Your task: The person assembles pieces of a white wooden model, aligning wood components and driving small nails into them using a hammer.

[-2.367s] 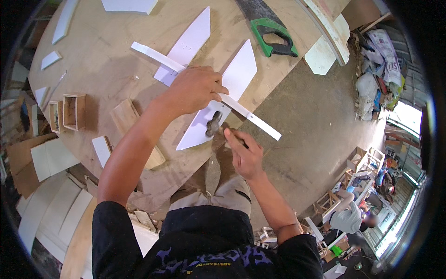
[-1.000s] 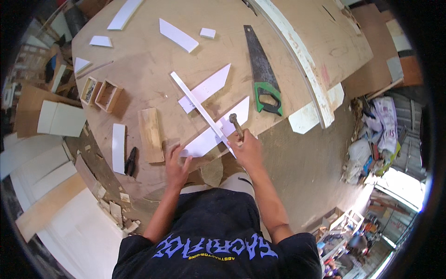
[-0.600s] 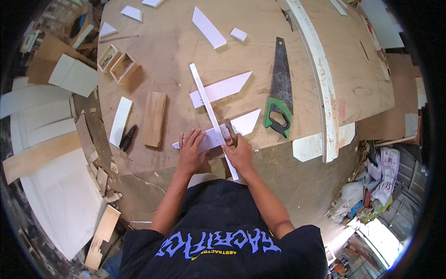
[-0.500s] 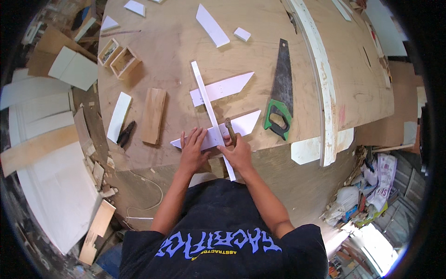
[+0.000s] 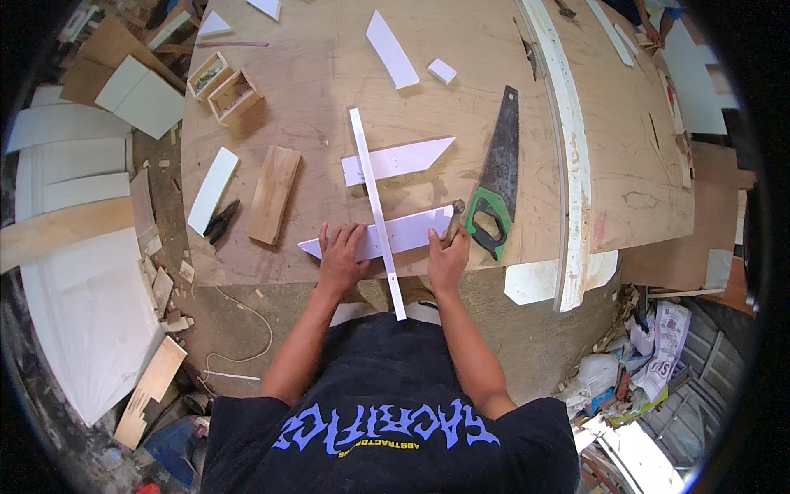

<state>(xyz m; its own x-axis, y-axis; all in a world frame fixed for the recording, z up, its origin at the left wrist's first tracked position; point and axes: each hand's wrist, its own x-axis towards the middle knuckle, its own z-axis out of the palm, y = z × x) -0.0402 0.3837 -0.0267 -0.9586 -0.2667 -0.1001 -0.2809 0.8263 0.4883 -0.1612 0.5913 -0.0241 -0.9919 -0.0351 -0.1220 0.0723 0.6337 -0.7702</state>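
Note:
My left hand [image 5: 342, 262] grips the left part of the nearer white board [image 5: 415, 230], fingers over its top and thumb at its near edge. My right hand [image 5: 448, 262] is closed round a hammer [image 5: 453, 224], its head pointing away from me beside the board's right end. A narrow white strip [image 5: 368, 171] lies across this board and across a second pointed white board [image 5: 411, 158] farther off. The strip's near end juts past the table edge toward my shirt. A hand saw [image 5: 502, 156] with a green and black handle lies just right of the hammer.
On the wooden table [image 5: 313, 82] are a brown wood block [image 5: 275, 194], a white block [image 5: 213, 191], pliers [image 5: 220, 221] and two small open boxes [image 5: 234, 99]. A long white-topped beam [image 5: 569, 140] runs along the right. Another person's hand [image 5: 653, 34] shows at the far right.
My right hand has moved right, away from the strip to the board's right end, carrying the hammer. My left hand stays on the board. Another person's hand has appeared at the far right.

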